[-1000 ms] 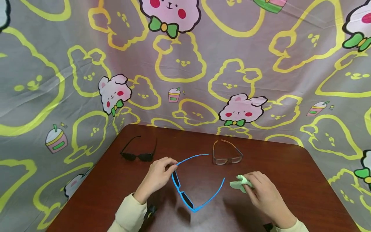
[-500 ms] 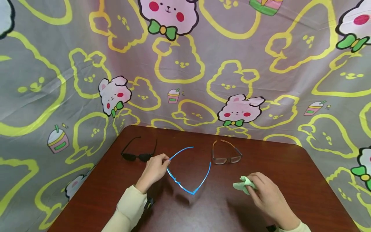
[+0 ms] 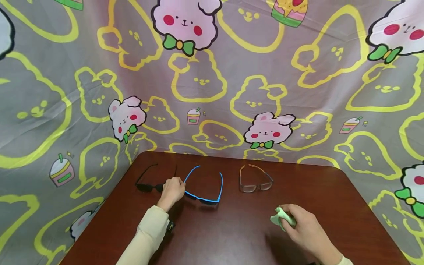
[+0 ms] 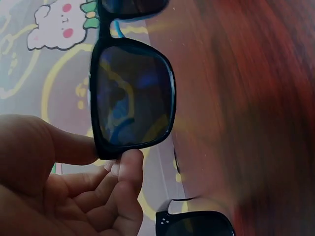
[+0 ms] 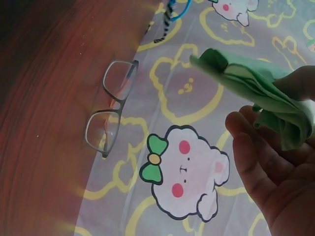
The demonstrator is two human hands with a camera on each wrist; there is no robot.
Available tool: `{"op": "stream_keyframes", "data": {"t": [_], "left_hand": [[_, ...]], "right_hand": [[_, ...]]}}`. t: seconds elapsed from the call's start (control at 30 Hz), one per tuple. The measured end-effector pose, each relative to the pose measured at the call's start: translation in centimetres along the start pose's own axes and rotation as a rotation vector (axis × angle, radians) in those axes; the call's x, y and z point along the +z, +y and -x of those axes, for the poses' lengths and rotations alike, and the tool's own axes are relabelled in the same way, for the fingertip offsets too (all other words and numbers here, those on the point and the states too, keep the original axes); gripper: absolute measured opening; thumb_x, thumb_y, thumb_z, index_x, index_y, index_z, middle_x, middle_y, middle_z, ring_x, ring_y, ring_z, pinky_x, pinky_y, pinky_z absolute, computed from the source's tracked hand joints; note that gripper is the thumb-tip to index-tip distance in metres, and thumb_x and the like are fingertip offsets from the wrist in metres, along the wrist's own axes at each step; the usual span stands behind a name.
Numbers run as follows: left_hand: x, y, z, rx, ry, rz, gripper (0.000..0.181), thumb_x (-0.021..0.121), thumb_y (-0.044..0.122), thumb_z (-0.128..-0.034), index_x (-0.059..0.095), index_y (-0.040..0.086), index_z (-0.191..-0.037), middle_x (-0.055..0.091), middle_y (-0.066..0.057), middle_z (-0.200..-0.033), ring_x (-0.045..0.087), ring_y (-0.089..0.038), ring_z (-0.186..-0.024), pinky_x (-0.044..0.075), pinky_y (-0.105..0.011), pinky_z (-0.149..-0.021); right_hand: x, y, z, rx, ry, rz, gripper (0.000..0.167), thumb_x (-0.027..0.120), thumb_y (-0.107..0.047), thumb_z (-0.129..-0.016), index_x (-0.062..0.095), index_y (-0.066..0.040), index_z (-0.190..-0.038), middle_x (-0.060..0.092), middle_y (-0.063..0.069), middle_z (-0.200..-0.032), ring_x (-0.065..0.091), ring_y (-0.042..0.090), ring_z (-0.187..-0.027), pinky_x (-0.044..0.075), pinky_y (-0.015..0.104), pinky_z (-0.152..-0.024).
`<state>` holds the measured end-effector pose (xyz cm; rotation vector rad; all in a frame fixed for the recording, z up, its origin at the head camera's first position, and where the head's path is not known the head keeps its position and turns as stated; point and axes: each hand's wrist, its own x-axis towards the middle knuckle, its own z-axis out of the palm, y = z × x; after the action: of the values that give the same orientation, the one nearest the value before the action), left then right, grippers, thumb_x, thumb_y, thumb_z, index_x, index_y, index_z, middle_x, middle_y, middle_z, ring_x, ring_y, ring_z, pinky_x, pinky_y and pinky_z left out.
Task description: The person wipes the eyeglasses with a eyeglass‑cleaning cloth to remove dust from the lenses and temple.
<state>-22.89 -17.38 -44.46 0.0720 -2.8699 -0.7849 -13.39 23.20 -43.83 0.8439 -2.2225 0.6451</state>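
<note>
Blue-framed sunglasses [image 3: 208, 201] with dark lenses are at the middle back of the table, temples unfolded and pointing away. My left hand [image 3: 173, 191] pinches their left front corner between thumb and fingers. The left wrist view shows the dark lens [image 4: 135, 98] close up, above the pinching thumb. Whether the sunglasses touch the table I cannot tell. My right hand [image 3: 306, 226] holds a folded light green cloth [image 3: 281, 218] over the right side of the table. In the right wrist view the cloth [image 5: 246, 81] sits between thumb and fingers.
Black sunglasses [image 3: 144, 188] lie just left of my left hand, partly hidden by it. Clear eyeglasses [image 3: 249, 189] with orange-brown temples lie to the right of the blue pair. A patterned curtain [image 3: 205, 73] hangs behind the reddish-brown table [image 3: 232, 232].
My left hand has carried the blue sunglasses away from me and leftward, turning them so the front faces me, beside the black pair. My right hand stays nearly in place with the cloth.
</note>
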Motion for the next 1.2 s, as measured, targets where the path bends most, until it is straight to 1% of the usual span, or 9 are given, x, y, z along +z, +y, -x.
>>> {"op": "stream_keyframes", "data": {"t": [0.1,0.27,0.43,0.6,0.73,0.83,0.9,1.0,1.2], "left_hand": [[0.5,-0.4,-0.3,-0.003,0.004,-0.012,0.034,0.059,0.014,-0.0883,0.05,0.011,-0.056,0.046,0.0,-0.053,0.053,-0.022,-0.061,0.044,-0.042,-0.067],[1.0,-0.9,-1.2,-0.016,-0.02,-0.026,0.043,0.059,0.015,-0.0885,0.043,0.012,-0.049,0.038,0.001,-0.046,0.043,-0.019,-0.051,0.04,-0.036,-0.06],[1.1,-1.2,-1.8,-0.054,-0.035,-0.04,0.042,0.061,0.015,-0.0875,0.045,0.012,-0.049,0.042,0.0,-0.047,0.049,-0.021,-0.054,0.044,-0.038,-0.062],[1.3,-1.5,-2.3,-0.062,-0.044,-0.063,0.036,0.06,0.013,-0.0849,0.05,0.01,-0.05,0.049,-0.003,-0.05,0.057,-0.027,-0.061,0.047,-0.042,-0.066],[1.4,-1.9,-2.6,-0.059,-0.046,-0.076,0.029,0.058,0.009,-0.081,0.053,0.008,-0.053,0.054,-0.006,-0.056,0.061,-0.033,-0.068,0.049,-0.047,-0.068],[1.5,-2.2,-2.9,-0.074,-0.048,-0.083,0.027,0.058,0.009,-0.08,0.055,0.007,-0.054,0.058,-0.01,-0.062,0.062,-0.037,-0.073,0.05,-0.047,-0.069],[1.5,-2.2,-3.1,-0.08,-0.043,-0.081,0.026,0.059,0.009,-0.0795,0.056,0.007,-0.054,0.059,-0.011,-0.064,0.063,-0.038,-0.074,0.05,-0.047,-0.068],[1.4,-2.2,-3.3,-0.084,-0.039,-0.077,0.027,0.06,0.01,-0.0806,0.057,0.007,-0.054,0.059,-0.01,-0.063,0.062,-0.036,-0.07,0.05,-0.045,-0.065],[1.4,-2.2,-3.4,-0.078,-0.04,-0.051,0.027,0.062,0.012,-0.0838,0.056,0.008,-0.058,0.054,-0.003,-0.056,0.059,-0.027,-0.062,0.048,-0.041,-0.061]], "right_hand": [[0.0,-0.1,0.2,0.063,-0.039,0.002,0.037,0.073,0.001,-0.061,0.056,-0.021,-0.086,0.066,-0.011,-0.09,0.055,-0.001,-0.069,0.037,0.012,-0.057],[-0.1,-0.3,0.3,0.128,-0.061,-0.005,0.038,0.069,0.005,-0.062,0.046,-0.02,-0.079,0.069,-0.005,-0.089,0.05,-0.002,-0.064,0.031,0.01,-0.054],[0.1,-0.2,0.4,0.134,-0.043,0.011,0.037,0.069,0.004,-0.062,0.046,-0.019,-0.08,0.062,-0.01,-0.083,0.043,-0.003,-0.063,0.031,0.011,-0.054],[0.2,-0.1,0.4,0.152,-0.041,0.003,0.04,0.072,0.005,-0.062,0.049,-0.012,-0.09,0.053,-0.012,-0.079,0.042,-0.002,-0.061,0.032,0.011,-0.053],[0.3,0.1,0.3,0.154,-0.056,0.006,0.053,0.075,0.004,-0.062,0.053,-0.003,-0.11,0.056,-0.009,-0.084,0.046,-0.001,-0.065,0.036,0.013,-0.056],[0.4,0.3,0.2,0.137,-0.061,0.017,0.061,0.076,0.003,-0.061,0.054,-0.001,-0.118,0.058,-0.007,-0.089,0.047,0.001,-0.069,0.037,0.014,-0.058],[0.4,0.4,0.1,0.118,-0.053,0.021,0.059,0.076,0.003,-0.06,0.057,-0.003,-0.116,0.056,-0.009,-0.09,0.045,0.001,-0.069,0.036,0.014,-0.058],[0.5,0.7,0.1,0.091,-0.037,0.027,0.049,0.075,0.003,-0.058,0.061,-0.007,-0.104,0.052,-0.013,-0.088,0.043,0.001,-0.069,0.034,0.012,-0.059],[0.3,0.8,0.1,0.122,-0.036,0.054,0.042,0.076,0.004,-0.056,0.056,-0.014,-0.089,0.043,-0.018,-0.077,0.04,0.0,-0.063,0.031,0.012,-0.055]]}}
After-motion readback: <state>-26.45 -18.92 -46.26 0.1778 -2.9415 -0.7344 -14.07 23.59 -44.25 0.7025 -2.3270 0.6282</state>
